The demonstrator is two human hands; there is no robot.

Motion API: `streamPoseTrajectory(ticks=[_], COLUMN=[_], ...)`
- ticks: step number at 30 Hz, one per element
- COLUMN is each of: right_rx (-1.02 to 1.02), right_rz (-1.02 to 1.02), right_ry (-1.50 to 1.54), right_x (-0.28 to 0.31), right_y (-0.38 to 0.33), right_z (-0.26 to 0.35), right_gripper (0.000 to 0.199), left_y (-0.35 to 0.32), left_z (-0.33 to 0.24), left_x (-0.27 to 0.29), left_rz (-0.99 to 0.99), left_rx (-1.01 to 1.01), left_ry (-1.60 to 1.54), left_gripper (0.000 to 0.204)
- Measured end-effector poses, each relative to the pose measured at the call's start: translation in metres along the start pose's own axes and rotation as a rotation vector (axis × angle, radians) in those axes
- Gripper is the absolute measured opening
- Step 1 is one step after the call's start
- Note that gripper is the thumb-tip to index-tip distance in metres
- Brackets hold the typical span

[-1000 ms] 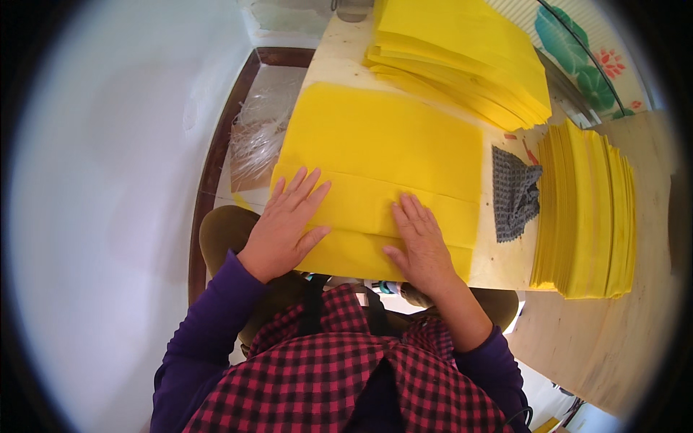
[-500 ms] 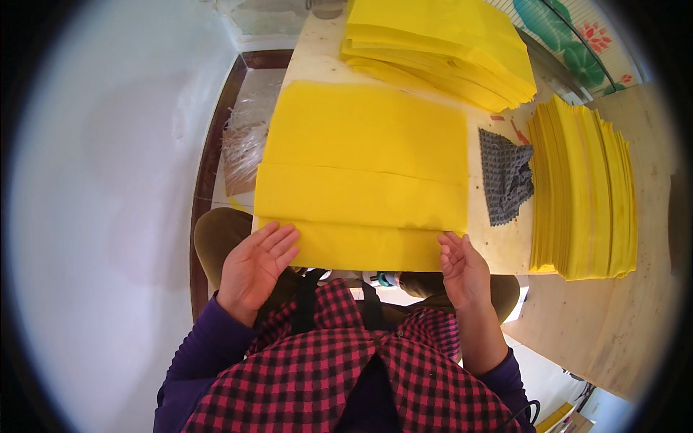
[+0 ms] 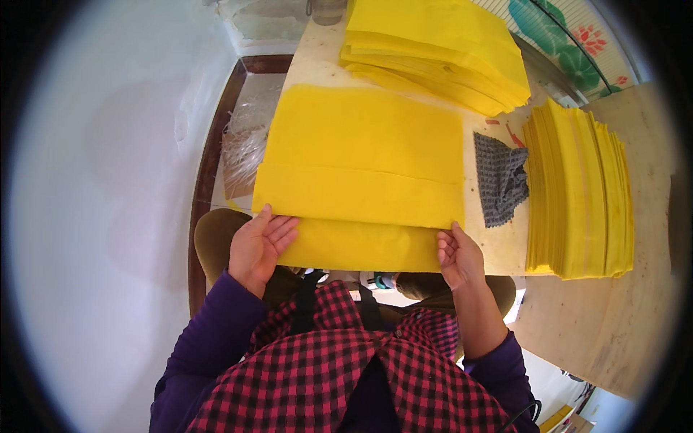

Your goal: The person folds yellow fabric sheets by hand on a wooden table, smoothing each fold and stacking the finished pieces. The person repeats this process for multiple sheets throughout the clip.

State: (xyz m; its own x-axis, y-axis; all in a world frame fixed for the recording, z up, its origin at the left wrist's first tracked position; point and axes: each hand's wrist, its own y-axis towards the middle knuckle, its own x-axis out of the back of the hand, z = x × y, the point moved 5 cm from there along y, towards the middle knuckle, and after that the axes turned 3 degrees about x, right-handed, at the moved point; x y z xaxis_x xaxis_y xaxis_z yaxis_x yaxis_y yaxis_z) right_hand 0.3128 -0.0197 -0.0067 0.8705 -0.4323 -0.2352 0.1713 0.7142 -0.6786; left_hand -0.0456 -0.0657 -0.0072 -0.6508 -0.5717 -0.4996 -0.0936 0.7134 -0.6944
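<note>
A yellow fabric sheet (image 3: 361, 151) lies on the wooden table in front of me, with a crease running across it. Its near edge is raised a little over a yellow strip (image 3: 354, 245) at the table's front. My left hand (image 3: 258, 247) has the left end of that edge between its thumb, on top, and its fairly straight fingers beneath. At the right corner, my right hand (image 3: 460, 256) pinches the same edge, thumb above and fingers curled under. Whether the strip is part of the same sheet or another one below, I cannot tell.
A thick stack of yellow sheets (image 3: 437, 43) lies at the far side. More stand packed in a folded pile (image 3: 577, 195) on the right. Between that pile and my sheet is a crumpled grey cloth (image 3: 499, 180). A white wall (image 3: 108, 180) rises on the left, beside clear plastic wrap (image 3: 245, 141).
Both thumbs have come onto the sheet's near edge and closed on it. My left hand has moved slightly up and right; before, both palms lay more open beside the edge.
</note>
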Motion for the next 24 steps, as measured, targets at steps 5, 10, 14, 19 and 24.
streamPoseTrajectory(ticks=[5,10,14,19,24], right_rx=[-0.025,-0.009,-0.009,0.098,0.163], right_rz=[0.033,0.116,0.111,0.193,0.204], right_ry=[-0.026,-0.018,0.002,-0.162,-0.389], right_x=[-0.001,-0.008,-0.01,-0.007,-0.004], right_y=[-0.003,-0.007,0.002,0.026,0.036], right_z=[0.006,0.016,0.025,0.046,0.057], right_gripper=[0.024,0.025,0.027,0.024,0.019], left_y=[0.002,0.001,0.002,0.006,0.01], left_z=[-0.006,-0.013,-0.015,-0.015,-0.032], left_x=[0.0,-0.004,-0.006,-0.002,0.006], left_rz=[-0.045,-0.045,-0.047,0.018,0.102], left_rx=[-0.019,-0.012,0.003,0.065,0.054], left_ry=[0.06,0.055,0.032,0.067,0.044], left_gripper=[0.03,0.027,0.028,0.028,0.03])
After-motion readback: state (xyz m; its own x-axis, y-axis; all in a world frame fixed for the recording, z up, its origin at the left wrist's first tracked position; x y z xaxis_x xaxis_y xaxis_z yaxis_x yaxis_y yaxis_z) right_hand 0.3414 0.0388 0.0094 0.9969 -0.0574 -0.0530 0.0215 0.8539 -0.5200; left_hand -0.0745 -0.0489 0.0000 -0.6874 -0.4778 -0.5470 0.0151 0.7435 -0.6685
